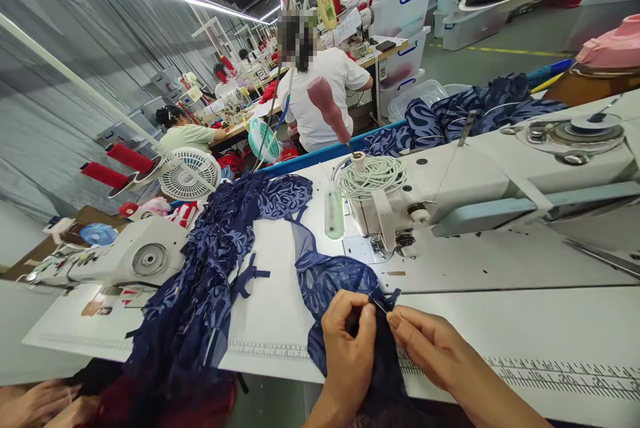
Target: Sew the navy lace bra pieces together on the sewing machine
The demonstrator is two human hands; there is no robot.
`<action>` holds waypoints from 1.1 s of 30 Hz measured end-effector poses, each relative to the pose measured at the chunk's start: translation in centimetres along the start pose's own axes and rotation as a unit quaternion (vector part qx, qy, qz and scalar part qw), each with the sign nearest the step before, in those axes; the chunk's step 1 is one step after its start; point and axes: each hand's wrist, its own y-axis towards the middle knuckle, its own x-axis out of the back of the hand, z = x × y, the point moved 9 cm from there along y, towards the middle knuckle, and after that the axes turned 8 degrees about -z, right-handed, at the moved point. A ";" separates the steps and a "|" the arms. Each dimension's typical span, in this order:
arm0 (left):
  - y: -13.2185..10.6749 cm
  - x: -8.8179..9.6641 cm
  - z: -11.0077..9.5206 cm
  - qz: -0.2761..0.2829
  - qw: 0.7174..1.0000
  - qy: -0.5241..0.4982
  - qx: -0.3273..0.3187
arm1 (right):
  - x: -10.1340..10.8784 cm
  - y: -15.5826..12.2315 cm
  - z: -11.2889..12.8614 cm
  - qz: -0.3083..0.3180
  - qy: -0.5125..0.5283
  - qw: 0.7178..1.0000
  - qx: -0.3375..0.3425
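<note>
Both hands at table [500, 321] near edge: left hand [347, 348] and right hand [430, 348] pinch navy lace piece [330, 281]; sewing machine [450, 188] behind.

The fabric [327, 281] is dark navy with a lighter blue swirl pattern. The sewing machine [475, 175] and the table [500, 321] are white. The 2 thread cones [129, 157] are red, and the small fan [264, 140] is teal.

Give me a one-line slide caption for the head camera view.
Left hand and right hand pinch the edge of navy lace fabric on a white table beside a sewing machine.
</note>
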 end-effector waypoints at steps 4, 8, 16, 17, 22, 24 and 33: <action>0.2 -0.4 0.8 0.021 0.992 -0.068 0.100 | 0.7 -0.1 0.5 -0.047 -0.143 0.985 0.084; 0.2 -0.5 1.3 0.019 0.983 -0.109 0.144 | 1.7 -0.6 1.1 -0.132 -0.266 0.943 0.152; 0.4 -1.1 1.5 0.051 0.980 -0.114 0.152 | 1.2 -0.3 1.1 -0.078 -0.284 0.941 0.170; 0.4 -1.1 1.6 0.054 0.979 -0.117 0.157 | 1.2 -0.3 1.0 -0.070 -0.283 0.941 0.171; -0.2 -1.3 2.4 0.047 0.964 -0.148 0.218 | 1.7 -1.2 2.3 -0.132 -0.312 0.911 0.236; -0.6 -1.7 2.5 0.049 0.956 -0.176 0.231 | 1.7 -1.7 3.1 -0.166 -0.328 0.889 0.273; -1.1 -2.3 3.1 0.060 0.942 -0.251 0.216 | 1.4 -1.8 4.0 -0.202 -0.355 0.853 0.324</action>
